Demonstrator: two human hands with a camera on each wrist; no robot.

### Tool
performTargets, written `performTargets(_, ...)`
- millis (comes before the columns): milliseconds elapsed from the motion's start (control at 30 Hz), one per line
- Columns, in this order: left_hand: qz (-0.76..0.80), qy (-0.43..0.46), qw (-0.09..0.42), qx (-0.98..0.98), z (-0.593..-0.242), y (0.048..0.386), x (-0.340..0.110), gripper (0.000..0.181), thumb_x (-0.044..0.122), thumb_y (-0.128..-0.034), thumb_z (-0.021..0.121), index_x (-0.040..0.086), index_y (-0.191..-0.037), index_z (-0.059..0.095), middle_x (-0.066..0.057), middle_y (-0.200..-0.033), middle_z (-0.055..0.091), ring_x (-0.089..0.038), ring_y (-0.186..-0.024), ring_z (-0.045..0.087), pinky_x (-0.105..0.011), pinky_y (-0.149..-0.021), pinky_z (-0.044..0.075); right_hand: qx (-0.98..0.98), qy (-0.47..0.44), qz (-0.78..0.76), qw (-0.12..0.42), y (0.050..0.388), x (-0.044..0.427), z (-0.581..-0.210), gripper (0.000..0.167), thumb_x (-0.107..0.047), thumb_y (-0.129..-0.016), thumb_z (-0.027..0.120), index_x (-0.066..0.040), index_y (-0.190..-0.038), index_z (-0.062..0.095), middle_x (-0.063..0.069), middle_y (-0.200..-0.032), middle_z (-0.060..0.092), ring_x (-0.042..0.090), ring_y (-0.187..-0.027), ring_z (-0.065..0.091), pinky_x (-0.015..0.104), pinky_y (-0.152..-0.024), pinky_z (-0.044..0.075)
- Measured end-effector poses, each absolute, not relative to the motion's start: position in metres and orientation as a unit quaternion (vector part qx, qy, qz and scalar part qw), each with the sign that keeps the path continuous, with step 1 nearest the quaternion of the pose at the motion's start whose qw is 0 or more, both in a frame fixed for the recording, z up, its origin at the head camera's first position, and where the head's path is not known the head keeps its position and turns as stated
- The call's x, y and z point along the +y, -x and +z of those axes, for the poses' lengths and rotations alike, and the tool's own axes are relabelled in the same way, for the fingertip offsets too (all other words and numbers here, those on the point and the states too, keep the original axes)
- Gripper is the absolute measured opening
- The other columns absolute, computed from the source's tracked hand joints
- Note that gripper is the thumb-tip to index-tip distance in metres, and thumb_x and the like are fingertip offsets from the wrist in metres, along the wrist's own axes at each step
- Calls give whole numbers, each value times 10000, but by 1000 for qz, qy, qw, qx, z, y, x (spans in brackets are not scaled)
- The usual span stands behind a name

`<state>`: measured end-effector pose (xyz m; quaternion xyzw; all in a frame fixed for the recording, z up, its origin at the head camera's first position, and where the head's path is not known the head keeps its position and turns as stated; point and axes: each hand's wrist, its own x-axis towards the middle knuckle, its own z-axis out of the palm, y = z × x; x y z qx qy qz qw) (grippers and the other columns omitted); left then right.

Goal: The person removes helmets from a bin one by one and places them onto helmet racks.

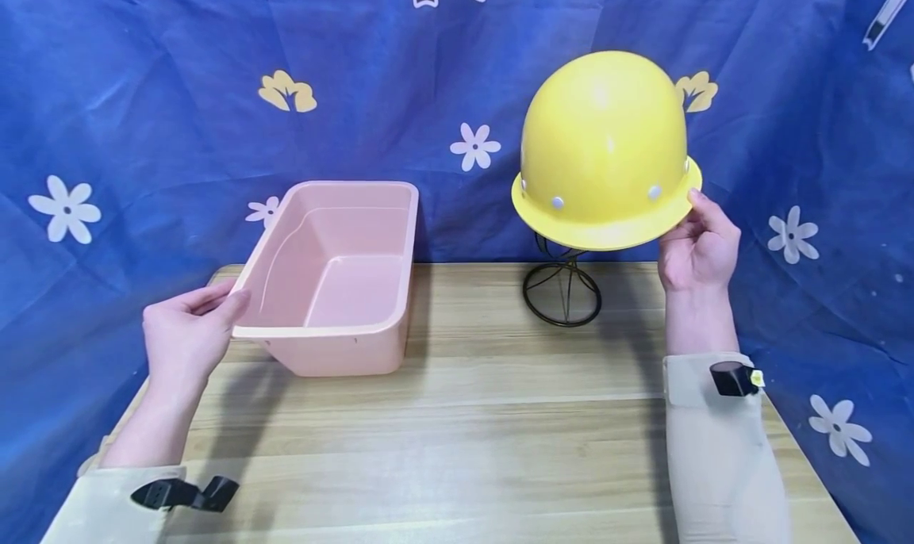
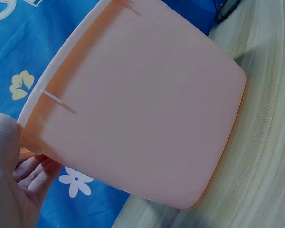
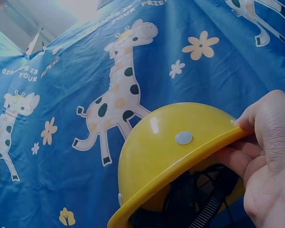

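Note:
A pink rectangular tub (image 1: 357,290) is at the left of the table in the head view; my left hand (image 1: 187,334) pinches its near left rim corner. The left wrist view shows the tub's outer wall (image 2: 152,104), with thumb above and fingers below the rim at my left hand (image 2: 14,171). My right hand (image 1: 700,247) pinches the brim of a yellow hard hat (image 1: 607,147) at its right side. The hat is over a black wire stand (image 1: 564,294); whether they touch is hidden. In the right wrist view, dark straps (image 3: 204,199) show inside the hat (image 3: 166,142), beside my right hand (image 3: 270,156).
A light wood-grain table (image 1: 457,449) lies below. Behind it and along both sides hangs a blue cloth (image 1: 385,76) with flowers and other figures. Both sleeves carry black straps or clips near the cuffs.

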<state>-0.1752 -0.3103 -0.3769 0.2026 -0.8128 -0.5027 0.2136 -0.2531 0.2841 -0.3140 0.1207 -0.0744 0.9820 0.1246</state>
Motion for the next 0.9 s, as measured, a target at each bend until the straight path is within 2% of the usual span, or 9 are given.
performTargets(133, -505, -204, 212, -811, -377, 175, -309, 424, 293, -894, 870, 61, -1241, 794, 272, -718, 693, 147, -744, 658, -84, -617, 498, -66, -122, 982, 124, 255, 285, -323, 334, 163, -1019, 452, 248, -1330, 541, 375, -1164, 671, 430, -1059, 722, 491, -958, 553)
performTargets(233, -505, -204, 212, -812, -378, 176, -310, 429, 296, -896, 869, 61, -1246, 792, 275, -720, 693, 146, -742, 659, -86, -611, 499, -54, -127, 983, 119, 255, 286, -330, 340, 175, -1006, 464, 250, -1329, 540, 376, -1182, 668, 428, -1040, 718, 487, -962, 557)
performTargets(433, -495, -201, 215, -818, -379, 177, -311, 430, 306, -899, 864, 56, -1241, 793, 285, -713, 685, 147, -735, 655, -89, -600, 495, -31, -131, 983, 122, 258, 286, -342, 250, 211, -955, 516, 283, -1188, 569, 386, -1072, 673, 438, -898, 712, 487, -843, 614)
performTargets(600, -486, -204, 214, -822, -379, 176, -311, 450, 324, -900, 861, 59, -1255, 787, 290, -710, 681, 153, -741, 649, -87, -604, 491, -17, -110, 987, 116, 261, 289, -348, 281, 241, -894, 564, 272, -1173, 583, 379, -1098, 683, 444, -961, 727, 486, -850, 612)
performTargets(900, -488, -204, 218, -820, -377, 176, -310, 433, 306, -901, 859, 55, -1247, 790, 282, -709, 685, 146, -732, 655, -88, -603, 493, -21, -108, 987, 114, 267, 292, -362, 244, 206, -941, 540, 269, -1172, 586, 381, -1087, 686, 449, -955, 735, 500, -835, 616)
